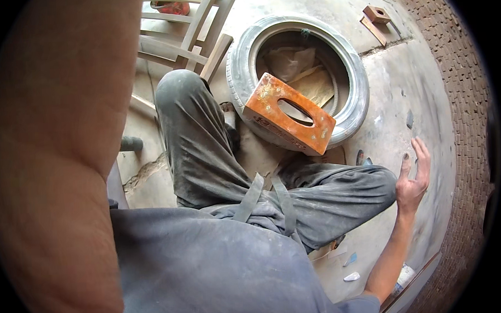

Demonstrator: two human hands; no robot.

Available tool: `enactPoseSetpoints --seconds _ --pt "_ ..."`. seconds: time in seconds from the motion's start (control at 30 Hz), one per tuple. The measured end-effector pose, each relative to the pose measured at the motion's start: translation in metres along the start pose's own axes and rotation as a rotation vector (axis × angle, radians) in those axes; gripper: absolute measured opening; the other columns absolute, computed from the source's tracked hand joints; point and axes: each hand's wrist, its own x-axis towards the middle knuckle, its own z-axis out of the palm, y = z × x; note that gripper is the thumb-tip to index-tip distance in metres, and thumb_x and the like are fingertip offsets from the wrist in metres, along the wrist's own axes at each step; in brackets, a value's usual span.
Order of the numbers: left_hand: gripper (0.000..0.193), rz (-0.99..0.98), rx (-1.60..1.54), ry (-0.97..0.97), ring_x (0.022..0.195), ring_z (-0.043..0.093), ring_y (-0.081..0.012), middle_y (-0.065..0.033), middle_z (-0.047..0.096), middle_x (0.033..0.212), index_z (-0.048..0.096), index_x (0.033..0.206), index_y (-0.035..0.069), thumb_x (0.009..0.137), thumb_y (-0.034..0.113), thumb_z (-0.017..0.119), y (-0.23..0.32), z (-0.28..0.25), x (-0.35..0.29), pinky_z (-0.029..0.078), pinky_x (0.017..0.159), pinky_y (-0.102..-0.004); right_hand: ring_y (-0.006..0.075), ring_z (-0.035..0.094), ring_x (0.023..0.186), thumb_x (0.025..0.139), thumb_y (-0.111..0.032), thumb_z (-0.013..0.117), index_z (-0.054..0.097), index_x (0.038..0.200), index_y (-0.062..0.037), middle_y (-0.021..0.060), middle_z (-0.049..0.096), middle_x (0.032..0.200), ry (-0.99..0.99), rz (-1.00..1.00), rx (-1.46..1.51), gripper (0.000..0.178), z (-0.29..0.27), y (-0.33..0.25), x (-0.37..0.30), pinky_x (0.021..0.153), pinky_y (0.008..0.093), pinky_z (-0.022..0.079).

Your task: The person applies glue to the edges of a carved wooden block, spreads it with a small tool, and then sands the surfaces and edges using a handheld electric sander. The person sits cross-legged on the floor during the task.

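My left arm (49,165) fills the left side, very close; its hand lies outside the picture. Beyond my right knee, my right hand (414,174) is held over the pale floor with fingers stretched and thumb apart, holding nothing. In front of my crossed legs, an orange wooden tissue box (276,99) with an oval slot leans tilted on the near edge of a grey tyre (355,68). Worn light patches mark its top. Neither hand touches the box. Inside the tyre lie a crumpled plastic bag (291,62) and a brown sheet (314,84).
A wooden frame of slats (192,33) stands at the far left, a red object (171,4) behind it. A small brown wooden box (377,14) sits at the far right. Small scraps (352,276) lie near my right arm. Brick paving (466,102) borders the right.
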Motion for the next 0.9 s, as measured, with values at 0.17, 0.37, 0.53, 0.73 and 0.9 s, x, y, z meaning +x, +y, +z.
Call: enactPoseSetpoints --seconds 0.17,0.37,0.53,0.73,0.9 --pt "0.048 -0.132 0.105 -0.09 0.136 0.057 -0.0311 -0.0168 0.061 0.147 0.057 0.146 0.0 0.102 0.018 0.068 -0.021 0.027 -0.004 0.041 0.116 -0.046 0.034 0.059 0.135 0.101 -0.008 0.059 0.066 0.138 -0.0019 0.0195 0.064 0.142 -0.03 0.237 0.13 0.038 0.016 0.035 -0.066 0.116 0.044 0.043" --pt "0.046 -0.367 0.473 -0.33 0.14 0.054 -0.0331 -0.0164 0.06 0.15 0.059 0.145 -0.001 0.103 0.017 0.066 -0.079 0.057 -0.036 0.035 0.122 -0.048 0.0518 0.021 0.158 0.102 -0.032 0.063 0.013 0.164 0.0117 0.04 0.021 0.166 -0.018 0.5 0.396 0.091 0.063 -0.069 -0.15 0.13 0.0546 0.02" --pt "0.042 -0.097 0.651 -0.947 0.137 0.057 -0.0352 -0.0161 0.068 0.135 0.071 0.124 -0.001 0.092 0.024 0.074 -0.097 0.024 -0.055 0.038 0.12 -0.0534 0.0514 0.02 0.158 0.1 -0.035 0.068 0.041 0.155 0.0063 0.0324 0.028 0.167 -0.075 0.212 0.337 0.074 0.059 -0.08 -0.166 0.129 0.063 0.016" --pt "0.051 0.218 0.226 -1.235 0.122 0.064 -0.0355 -0.0172 0.069 0.124 0.071 0.116 -0.001 0.086 0.038 0.078 -0.156 0.041 0.012 0.044 0.112 -0.0566 0.0298 0.062 0.133 0.089 -0.024 0.073 0.073 0.121 -0.0069 0.0112 0.07 0.133 -0.386 -0.51 0.166 0.036 0.008 0.046 -0.034 0.121 0.0565 0.041" --pt "0.04 0.28 0.11 -1.244 0.105 0.068 -0.0288 -0.0135 0.07 0.113 0.071 0.11 0.002 0.089 0.036 0.073 -0.187 0.046 0.003 0.052 0.098 -0.0474 0.021 0.071 0.113 0.086 -0.024 0.073 0.076 0.108 -0.0096 0.0054 0.074 0.117 -0.688 -0.783 0.493 0.027 0.054 0.049 0.031 0.106 0.0444 0.056"
